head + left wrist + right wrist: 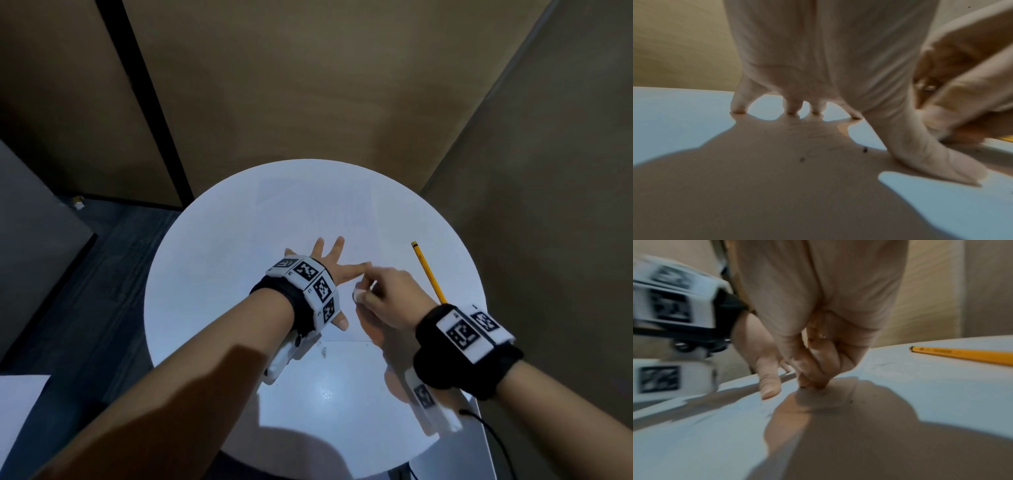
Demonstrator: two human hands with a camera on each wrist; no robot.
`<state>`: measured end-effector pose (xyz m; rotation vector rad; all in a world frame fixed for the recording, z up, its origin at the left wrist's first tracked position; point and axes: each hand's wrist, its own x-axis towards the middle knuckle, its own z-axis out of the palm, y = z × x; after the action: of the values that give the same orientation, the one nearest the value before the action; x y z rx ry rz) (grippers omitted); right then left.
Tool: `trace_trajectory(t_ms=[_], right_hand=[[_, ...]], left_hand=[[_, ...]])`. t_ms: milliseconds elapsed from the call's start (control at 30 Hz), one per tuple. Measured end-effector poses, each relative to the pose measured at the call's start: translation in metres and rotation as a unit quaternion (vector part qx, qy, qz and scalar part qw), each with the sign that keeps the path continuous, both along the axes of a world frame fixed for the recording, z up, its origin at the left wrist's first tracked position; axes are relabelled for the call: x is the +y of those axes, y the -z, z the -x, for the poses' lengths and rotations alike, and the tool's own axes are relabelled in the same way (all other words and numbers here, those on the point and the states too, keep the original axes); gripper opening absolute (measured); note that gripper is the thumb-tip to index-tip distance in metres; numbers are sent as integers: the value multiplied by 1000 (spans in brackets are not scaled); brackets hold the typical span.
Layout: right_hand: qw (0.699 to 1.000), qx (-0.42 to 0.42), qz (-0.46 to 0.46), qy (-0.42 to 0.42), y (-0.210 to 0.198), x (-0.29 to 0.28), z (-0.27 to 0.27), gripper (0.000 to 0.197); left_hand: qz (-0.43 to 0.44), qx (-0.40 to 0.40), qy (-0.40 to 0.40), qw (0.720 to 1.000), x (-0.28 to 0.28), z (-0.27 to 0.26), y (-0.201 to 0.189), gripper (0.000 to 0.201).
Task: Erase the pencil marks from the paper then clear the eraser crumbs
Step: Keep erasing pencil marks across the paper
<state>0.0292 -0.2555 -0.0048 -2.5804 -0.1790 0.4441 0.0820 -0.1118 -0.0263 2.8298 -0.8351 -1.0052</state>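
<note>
round white table (205, 274) against brown panelled walls (308, 85) (a corner), dark floor (102, 267) at left.

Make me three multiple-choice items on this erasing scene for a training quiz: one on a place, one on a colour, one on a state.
1. Where does the pencil lie?
A. on the table right of the right hand
B. under the left hand
C. on the floor

2. What colour is the pencil?
A. red
B. yellow
C. green

3. How is the left hand placed?
A. curled in a fist above the table
B. gripping the pencil
C. fingers spread, pressing on the paper

Answers: 1 A, the head view shows it on the round table beyond the right hand; 2 B, its shaft is yellow in both views; 3 C, the left wrist view shows spread fingertips touching the sheet.
</note>
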Motion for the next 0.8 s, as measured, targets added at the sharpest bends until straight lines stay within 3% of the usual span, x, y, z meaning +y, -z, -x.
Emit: trace_trajectory(t_ms=[67,133,200,267,333,367,500,633,800], right_hand=[[997,47,34,-53,-3,-5,12,16],[993,114,9,-39,-5,-15,16,19],[973,179,-127,69,-4,-24,17,15],[918,195,-276,208,-4,-30,18,14],[871,179,-354,291,-5,-37,16,11],[862,171,-367,305,-6,-40,15,9],[890,154,-331,274,-8,-41,5,2],[927,141,-286,199,-11,-21,-6,7],[987,47,-106,107,3,3,-26,11]], left_hand=[[-11,-8,3,1000,1,1,2,114],[-4,-6,2,1000,2,0,0,112],[7,6,11,1000,5,-4,-8,102],[14,18,19,1000,7,-11,-19,86],[28,31,-16,999,6,-16,-28,69],[27,36,-31,999,5,-17,-31,62],[32,47,-42,997,7,-19,-27,61],[33,47,30,998,17,-20,-15,103],[14,40,21,999,14,-13,-15,121]])
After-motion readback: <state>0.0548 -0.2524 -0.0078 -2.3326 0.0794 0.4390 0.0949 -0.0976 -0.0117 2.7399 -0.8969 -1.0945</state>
